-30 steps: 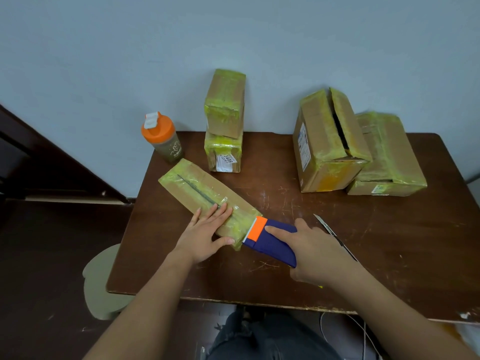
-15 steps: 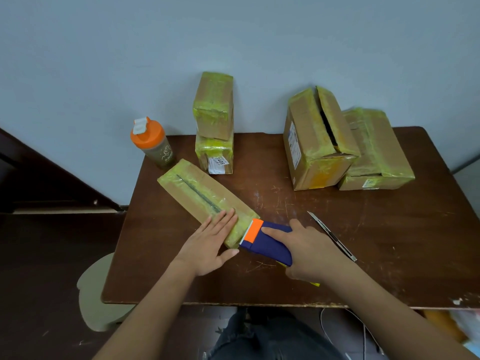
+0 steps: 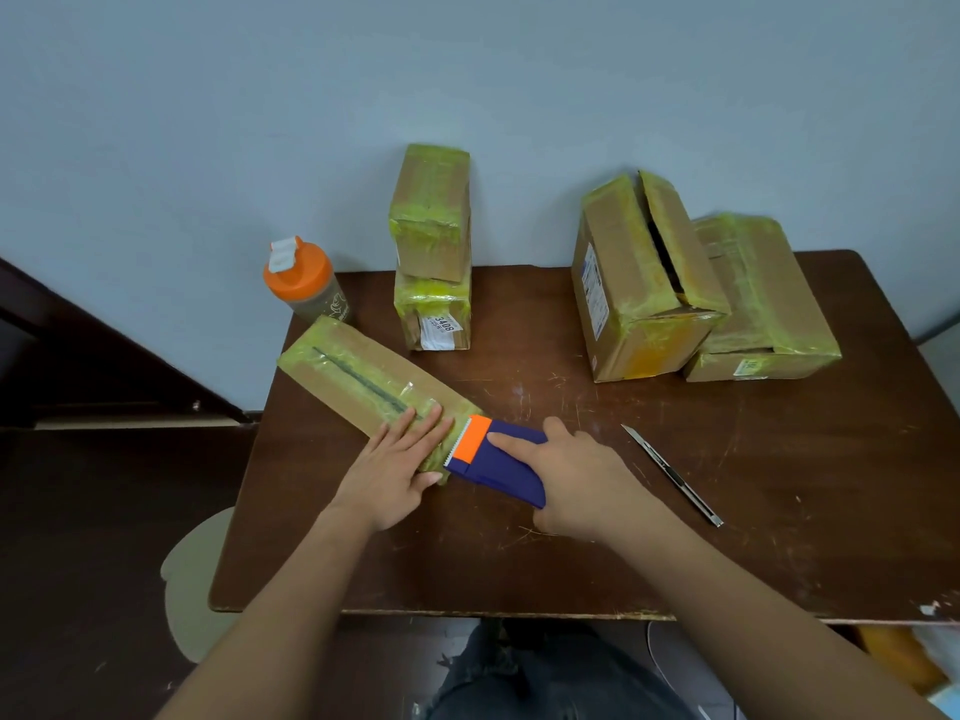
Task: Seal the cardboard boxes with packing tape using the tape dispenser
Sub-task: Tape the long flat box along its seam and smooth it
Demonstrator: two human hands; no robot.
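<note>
Boxes, five seemingly: left hand (image 3: pixel 396 471) flat on one (image 3: pixel 374 387), right hand (image 3: pixel 582 480) gripping tape dispenser (image 3: pixel 493 459).

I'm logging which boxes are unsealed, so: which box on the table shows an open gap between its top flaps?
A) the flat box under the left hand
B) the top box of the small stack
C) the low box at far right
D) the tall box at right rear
D: the tall box shows a dark open slit between its top flaps, while the others' tops look taped over.

Purple-orange tape dispenser (image 3: pixel 496 459) against flat, yellow-taped cardboard box (image 3: pixel 363 379)
</note>
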